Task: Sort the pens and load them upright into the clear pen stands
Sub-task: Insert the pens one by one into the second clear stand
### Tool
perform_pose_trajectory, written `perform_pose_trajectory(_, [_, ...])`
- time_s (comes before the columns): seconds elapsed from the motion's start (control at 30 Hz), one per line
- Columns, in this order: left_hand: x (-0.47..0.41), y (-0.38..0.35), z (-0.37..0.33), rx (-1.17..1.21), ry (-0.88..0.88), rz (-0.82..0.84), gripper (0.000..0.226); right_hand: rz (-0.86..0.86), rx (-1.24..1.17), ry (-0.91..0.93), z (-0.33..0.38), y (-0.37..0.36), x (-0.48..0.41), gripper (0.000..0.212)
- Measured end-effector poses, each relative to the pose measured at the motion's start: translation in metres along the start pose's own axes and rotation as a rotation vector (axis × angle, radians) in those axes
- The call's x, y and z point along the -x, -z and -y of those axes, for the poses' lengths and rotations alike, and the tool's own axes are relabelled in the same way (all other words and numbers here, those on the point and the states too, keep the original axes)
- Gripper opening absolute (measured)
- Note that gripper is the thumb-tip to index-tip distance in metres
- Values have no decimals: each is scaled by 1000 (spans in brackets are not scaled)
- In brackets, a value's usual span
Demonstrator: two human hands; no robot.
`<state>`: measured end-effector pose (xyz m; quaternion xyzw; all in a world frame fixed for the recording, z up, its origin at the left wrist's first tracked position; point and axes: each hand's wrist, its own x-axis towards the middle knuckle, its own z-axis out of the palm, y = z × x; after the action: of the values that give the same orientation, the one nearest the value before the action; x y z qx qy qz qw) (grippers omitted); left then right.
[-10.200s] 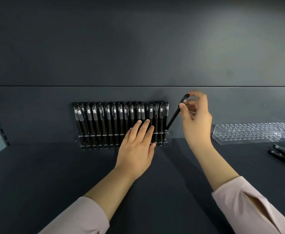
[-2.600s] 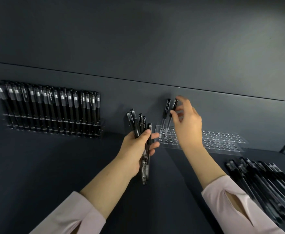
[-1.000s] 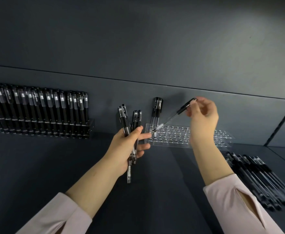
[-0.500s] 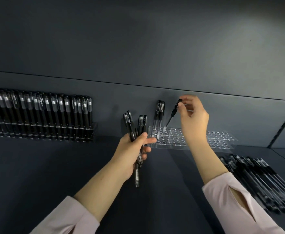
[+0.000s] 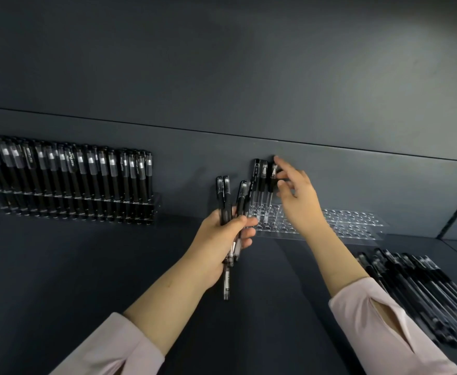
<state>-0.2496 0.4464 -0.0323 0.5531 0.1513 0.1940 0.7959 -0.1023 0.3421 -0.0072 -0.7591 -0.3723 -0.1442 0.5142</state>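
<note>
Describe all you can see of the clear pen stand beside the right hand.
The clear pen stand looks like transparent plastic: a low, long tray with rows of round holes. It lies flat on the dark shelf. Three black pens stand upright in holes at its left end; the other holes look empty. The right hand reaches across it, fingers at the third pen; the left hand, gripping a pen bundle, overlaps its left corner.

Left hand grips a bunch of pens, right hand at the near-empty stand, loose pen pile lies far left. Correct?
No: the head view shows the loose pen pile at far right, not left. The left hand grips a bunch of pens; right hand is at the near-empty stand.
</note>
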Motion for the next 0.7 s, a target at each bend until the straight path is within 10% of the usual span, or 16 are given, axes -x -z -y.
perform_pose_trajectory(0.23, [2,4,-4,-35,-6,56,10,-163,-51,-24,10,2,12,29])
perform_pose_trajectory(0.4, [4,2,-4,-35,-33,61,11,88,-325,-190,26,-4,19,8])
perform_pose_trajectory(0.7, [2,2,-1,17,-30,77,12,152,-805,-456,24,-9,18,24])
